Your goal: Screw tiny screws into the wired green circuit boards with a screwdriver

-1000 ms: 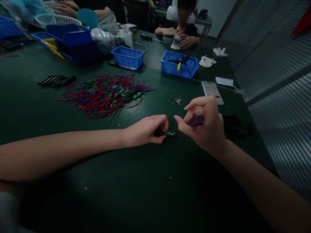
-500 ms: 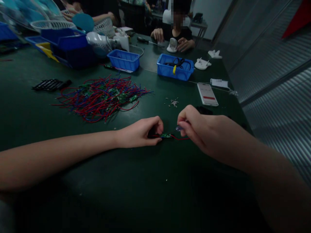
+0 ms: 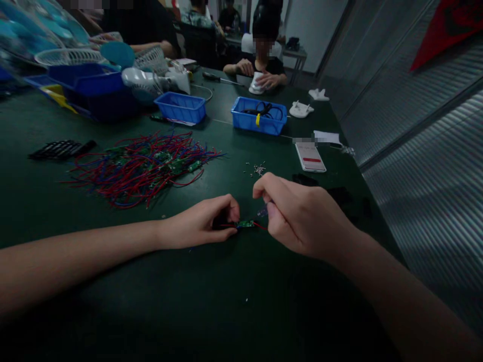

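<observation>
My left hand (image 3: 206, 221) rests on the green table, thumb and fingers closed on the end of a small green circuit board (image 3: 247, 223) with red and blue wires. A red wire runs from the board's right end towards my right hand (image 3: 298, 213). That hand is closed round a small screwdriver (image 3: 261, 212) with a translucent purplish handle, held just above the board's right end. Its tip is too dim to make out. Beyond the hands lies a scatter of tiny screws (image 3: 259, 170). A heap of wired circuit boards (image 3: 151, 166) spreads to the left.
Black plastic parts (image 3: 62, 150) lie far left, others (image 3: 339, 195) beside my right hand. A phone (image 3: 310, 157), a blue bin with black cable (image 3: 260, 120) and another blue bin (image 3: 181, 108) stand further back. Across the table, a person handles a white part (image 3: 256, 84).
The view has tilted up and shifted right. My right hand has come closer to the left hand, bringing the screwdriver over the board's right end. The left hand keeps its hold.
</observation>
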Tool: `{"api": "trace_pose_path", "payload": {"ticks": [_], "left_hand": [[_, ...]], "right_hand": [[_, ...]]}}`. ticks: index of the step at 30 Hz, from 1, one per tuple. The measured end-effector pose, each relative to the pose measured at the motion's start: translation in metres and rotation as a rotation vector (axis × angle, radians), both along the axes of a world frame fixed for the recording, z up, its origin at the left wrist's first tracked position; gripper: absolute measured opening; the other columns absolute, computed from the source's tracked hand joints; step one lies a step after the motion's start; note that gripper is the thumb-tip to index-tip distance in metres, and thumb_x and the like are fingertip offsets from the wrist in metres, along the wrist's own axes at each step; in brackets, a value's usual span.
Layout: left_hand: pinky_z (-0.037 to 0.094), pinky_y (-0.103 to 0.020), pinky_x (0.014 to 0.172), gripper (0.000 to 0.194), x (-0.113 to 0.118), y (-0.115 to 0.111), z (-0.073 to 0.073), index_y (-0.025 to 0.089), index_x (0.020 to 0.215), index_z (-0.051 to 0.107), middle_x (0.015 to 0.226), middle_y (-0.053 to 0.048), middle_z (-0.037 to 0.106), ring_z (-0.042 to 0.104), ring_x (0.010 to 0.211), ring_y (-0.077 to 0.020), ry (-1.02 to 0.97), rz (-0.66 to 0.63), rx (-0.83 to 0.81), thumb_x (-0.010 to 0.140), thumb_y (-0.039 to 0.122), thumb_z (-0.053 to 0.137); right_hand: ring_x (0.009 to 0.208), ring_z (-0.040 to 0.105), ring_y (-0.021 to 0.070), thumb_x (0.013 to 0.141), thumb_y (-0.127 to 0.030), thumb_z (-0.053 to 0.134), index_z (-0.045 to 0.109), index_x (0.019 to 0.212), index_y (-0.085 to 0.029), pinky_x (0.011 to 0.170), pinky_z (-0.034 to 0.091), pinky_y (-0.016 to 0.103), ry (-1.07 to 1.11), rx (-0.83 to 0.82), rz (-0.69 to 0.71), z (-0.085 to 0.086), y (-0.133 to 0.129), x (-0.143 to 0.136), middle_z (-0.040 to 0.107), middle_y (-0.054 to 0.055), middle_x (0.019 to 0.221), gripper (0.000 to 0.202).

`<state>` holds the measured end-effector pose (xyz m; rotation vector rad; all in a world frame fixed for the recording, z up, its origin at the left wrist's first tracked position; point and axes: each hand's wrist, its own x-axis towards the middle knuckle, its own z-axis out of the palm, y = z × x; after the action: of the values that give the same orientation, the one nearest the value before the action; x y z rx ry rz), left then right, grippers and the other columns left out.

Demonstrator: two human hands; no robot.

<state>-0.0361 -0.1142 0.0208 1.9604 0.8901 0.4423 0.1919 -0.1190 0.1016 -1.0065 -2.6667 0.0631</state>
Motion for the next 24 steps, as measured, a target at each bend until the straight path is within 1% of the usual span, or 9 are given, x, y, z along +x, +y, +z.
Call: {"api": "trace_pose_path", "payload": {"ticks": [3,6,9,12,15,19,21,22,24], "left_hand": [[0.045,-0.023,0.063,0.022,0.0,0.0,-0.002,0.019,0.098,0.047,0.092,-0.001,0.056,0.054,0.079,-0.0122,0.003,0.002,-0.025,0.086,0.033,0.058],[0.045,-0.023,0.062,0.024,-0.002,0.001,-0.003,0.02,0.102,0.048,0.094,-0.001,0.056,0.054,0.079,-0.012,0.02,-0.005,0.006,0.086,0.034,0.058],[0.044,-0.022,0.061,0.023,-0.004,0.001,-0.005,0.019,0.102,0.05,0.09,0.0,0.056,0.052,0.076,-0.0112,0.018,-0.02,0.069,0.087,0.034,0.058],[0.045,-0.022,0.062,0.021,-0.004,0.001,-0.006,0.019,0.102,0.05,0.09,-0.001,0.056,0.053,0.077,-0.0117,0.022,-0.02,0.096,0.087,0.033,0.057],[0.044,-0.021,0.059,0.021,-0.004,0.001,-0.004,0.018,0.101,0.05,0.089,-0.001,0.056,0.052,0.076,-0.0113,0.031,-0.007,0.097,0.087,0.032,0.057],[0.045,-0.021,0.06,0.021,-0.002,0.0,-0.001,0.018,0.1,0.049,0.09,-0.001,0.056,0.052,0.076,-0.0109,0.018,-0.01,0.067,0.087,0.032,0.058],[0.046,-0.022,0.063,0.021,-0.002,-0.001,-0.002,0.019,0.099,0.048,0.092,-0.001,0.056,0.053,0.077,-0.0112,-0.001,-0.005,0.039,0.086,0.033,0.058],[0.046,-0.023,0.064,0.021,-0.002,-0.001,-0.002,0.019,0.099,0.047,0.093,-0.001,0.056,0.053,0.078,-0.0115,-0.009,-0.001,0.021,0.086,0.033,0.058],[0.048,-0.024,0.067,0.022,-0.003,-0.001,-0.004,0.02,0.1,0.047,0.094,-0.002,0.056,0.055,0.081,-0.0124,-0.013,0.004,-0.01,0.086,0.032,0.058]], "right_hand": [[0.072,0.053,0.0099,0.09,-0.018,0.037,0.047,0.101,-0.015,0.057,0.031,0.024,-0.005,-0.047,0.083,0.004,0.001,0.002,0.057,0.001,0.087,0.015],[0.072,0.052,0.009,0.097,-0.026,0.033,0.048,0.097,-0.016,0.057,0.03,0.025,-0.06,-0.003,0.182,0.005,0.001,0.002,0.057,0.0,0.087,0.018],[0.072,0.051,0.0091,0.099,-0.036,0.034,0.05,0.095,-0.02,0.056,0.028,0.026,-0.07,0.034,0.225,0.006,0.0,0.003,0.056,-0.003,0.082,0.023],[0.06,0.046,0.0089,0.097,-0.038,0.039,0.05,0.085,-0.022,0.053,0.025,0.027,-0.034,0.143,0.193,0.005,-0.002,0.003,0.051,-0.006,0.069,0.023],[0.054,0.042,0.0094,0.094,-0.033,0.042,0.047,0.073,-0.022,0.052,0.024,0.028,-0.019,0.284,0.134,0.002,-0.004,0.001,0.046,-0.006,0.06,0.024],[0.053,0.045,0.0133,0.092,-0.038,0.039,0.047,0.071,-0.023,0.052,0.021,0.03,-0.102,0.417,-0.084,-0.002,-0.009,-0.004,0.046,-0.004,0.057,0.027],[0.058,0.047,0.0153,0.088,-0.037,0.04,0.051,0.082,-0.023,0.051,0.02,0.03,-0.13,0.397,-0.162,0.0,-0.01,-0.006,0.05,-0.002,0.064,0.019],[0.06,0.048,0.0151,0.086,-0.033,0.04,0.051,0.088,-0.022,0.05,0.021,0.029,-0.123,0.342,-0.153,0.001,-0.01,-0.006,0.051,-0.001,0.068,0.015],[0.063,0.048,0.013,0.083,-0.025,0.041,0.048,0.095,-0.019,0.049,0.024,0.027,-0.091,0.174,-0.058,0.005,-0.009,-0.006,0.052,-0.001,0.075,0.016]]}}
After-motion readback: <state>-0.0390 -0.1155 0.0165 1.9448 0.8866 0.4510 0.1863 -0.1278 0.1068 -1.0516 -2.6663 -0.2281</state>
